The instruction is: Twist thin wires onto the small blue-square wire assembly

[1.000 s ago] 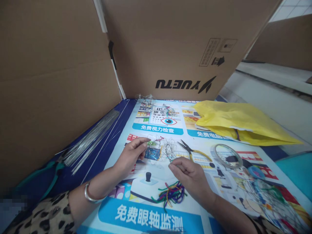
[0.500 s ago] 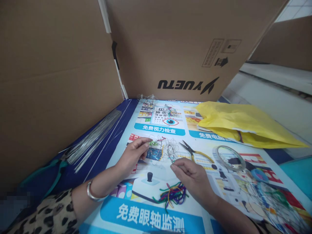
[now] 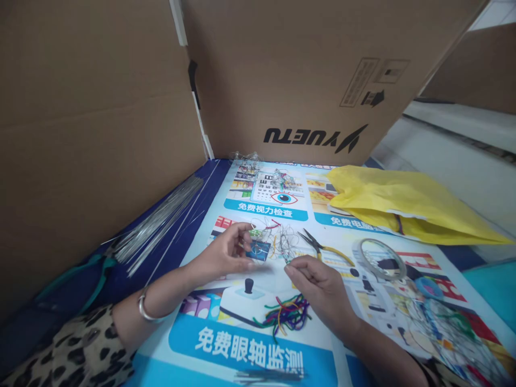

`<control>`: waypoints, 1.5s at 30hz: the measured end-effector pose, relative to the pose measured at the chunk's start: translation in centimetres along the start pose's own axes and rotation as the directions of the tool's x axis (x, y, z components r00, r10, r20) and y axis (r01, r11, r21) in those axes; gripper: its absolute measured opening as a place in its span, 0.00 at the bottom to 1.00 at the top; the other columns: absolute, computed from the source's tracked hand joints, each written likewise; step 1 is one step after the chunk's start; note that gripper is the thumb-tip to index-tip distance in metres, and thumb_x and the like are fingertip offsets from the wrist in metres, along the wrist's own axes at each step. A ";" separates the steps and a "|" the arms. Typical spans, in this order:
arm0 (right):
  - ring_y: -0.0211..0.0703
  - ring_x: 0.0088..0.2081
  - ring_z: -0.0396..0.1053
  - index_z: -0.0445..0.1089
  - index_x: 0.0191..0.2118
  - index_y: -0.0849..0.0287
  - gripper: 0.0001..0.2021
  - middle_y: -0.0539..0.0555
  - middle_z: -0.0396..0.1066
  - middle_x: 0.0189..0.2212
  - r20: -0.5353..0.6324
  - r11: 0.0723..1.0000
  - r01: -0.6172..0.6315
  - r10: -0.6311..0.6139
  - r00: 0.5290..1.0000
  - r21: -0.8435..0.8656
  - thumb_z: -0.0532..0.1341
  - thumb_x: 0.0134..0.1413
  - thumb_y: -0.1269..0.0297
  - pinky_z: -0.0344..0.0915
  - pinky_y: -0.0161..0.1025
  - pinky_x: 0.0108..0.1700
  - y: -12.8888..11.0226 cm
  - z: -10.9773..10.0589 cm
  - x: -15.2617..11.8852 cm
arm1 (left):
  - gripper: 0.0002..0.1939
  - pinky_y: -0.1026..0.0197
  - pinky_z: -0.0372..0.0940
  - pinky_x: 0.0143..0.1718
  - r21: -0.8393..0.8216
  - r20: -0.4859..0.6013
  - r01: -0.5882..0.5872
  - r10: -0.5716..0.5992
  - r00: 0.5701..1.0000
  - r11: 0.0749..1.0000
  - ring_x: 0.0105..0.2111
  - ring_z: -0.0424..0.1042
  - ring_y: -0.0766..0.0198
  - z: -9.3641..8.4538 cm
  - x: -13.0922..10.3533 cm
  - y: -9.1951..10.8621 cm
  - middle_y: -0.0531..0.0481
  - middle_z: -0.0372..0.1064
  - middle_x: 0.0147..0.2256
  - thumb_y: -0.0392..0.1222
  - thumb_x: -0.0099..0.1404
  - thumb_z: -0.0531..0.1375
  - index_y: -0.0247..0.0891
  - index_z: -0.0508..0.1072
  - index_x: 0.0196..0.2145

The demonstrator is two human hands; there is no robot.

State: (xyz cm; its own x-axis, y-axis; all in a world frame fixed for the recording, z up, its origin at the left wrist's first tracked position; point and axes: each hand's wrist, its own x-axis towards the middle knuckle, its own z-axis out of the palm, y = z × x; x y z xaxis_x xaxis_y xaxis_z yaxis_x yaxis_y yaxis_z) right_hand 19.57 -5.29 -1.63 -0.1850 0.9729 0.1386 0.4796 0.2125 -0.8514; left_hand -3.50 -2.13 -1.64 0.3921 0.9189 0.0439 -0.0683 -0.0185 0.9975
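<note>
My right hand [image 3: 320, 279] pinches the lower end of a tangle of thin wire [image 3: 287, 241] that stands up from its fingertips. Bits of red, yellow and green thread show at the tangle's left side. My left hand [image 3: 226, 251] is open beside it, thumb and fingers apart, with nothing clearly held between them. Yellow-handled pliers [image 3: 321, 248] lie just beyond my right hand, their jaws pointing away to the left. A small heap of coloured yarn pieces [image 3: 286, 316] rests on the printed sheet below both hands.
Straight wires [image 3: 161, 226] and teal-handled pliers [image 3: 99, 279] lie at left. A tape roll [image 3: 382, 259], a yellow bag [image 3: 407, 199] and a wire-and-thread pile [image 3: 447, 333] are at right. Cardboard walls [image 3: 298, 70] stand behind. More tangled wire [image 3: 248, 161] lies at the back.
My left hand has opened, its thumb dropping away from the fingers near the green piece. My right hand keeps its pinch on the wire tangle. The view has shifted slightly.
</note>
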 end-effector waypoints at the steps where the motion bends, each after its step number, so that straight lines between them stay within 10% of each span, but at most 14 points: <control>1: 0.34 0.18 0.52 0.67 0.26 0.59 0.12 0.45 0.55 0.15 0.001 1.000 -0.001 0.001 1.000 0.001 0.57 0.52 0.56 0.51 0.32 0.22 0.0 0.0 0.0 | 0.35 0.64 0.59 0.32 0.027 -0.007 -0.002 0.002 1.000 1.000 0.35 0.60 0.66 0.1 0.0 -0.1 0.50 0.57 0.38 0.38 0.48 0.68 0.40 0.58 0.51; 20: 0.34 0.19 0.51 0.67 0.27 0.59 0.12 0.45 0.53 0.15 0.003 1.000 0.001 -0.001 1.000 0.027 0.57 0.53 0.56 0.50 0.33 0.22 0.3 0.2 0.0 | 0.24 0.64 0.60 0.30 0.016 -0.231 0.050 -0.045 0.972 0.999 0.30 0.62 0.70 1.1 0.5 0.6 0.51 0.58 0.36 0.37 0.49 0.65 0.36 0.60 0.42; 45: 0.34 0.18 0.50 0.67 0.26 0.58 0.12 0.44 0.52 0.15 -0.012 1.000 0.013 -0.013 1.000 -0.005 0.57 0.53 0.56 0.51 0.32 0.21 0.1 0.0 0.1 | 0.20 0.60 0.64 0.34 0.003 -0.261 0.085 -0.082 0.962 0.996 0.35 0.69 0.64 1.0 0.4 1.4 0.44 0.67 0.41 0.38 0.52 0.63 0.35 0.63 0.42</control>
State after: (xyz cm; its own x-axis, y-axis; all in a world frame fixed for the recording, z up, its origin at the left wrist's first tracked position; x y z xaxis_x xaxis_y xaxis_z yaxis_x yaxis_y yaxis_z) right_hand 19.60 -5.19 -1.76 -0.1806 0.9711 0.1560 0.4816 0.2256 -0.8469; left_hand -2.50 -2.21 -0.21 0.1429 0.9883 -0.0537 -0.0321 0.0589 0.9978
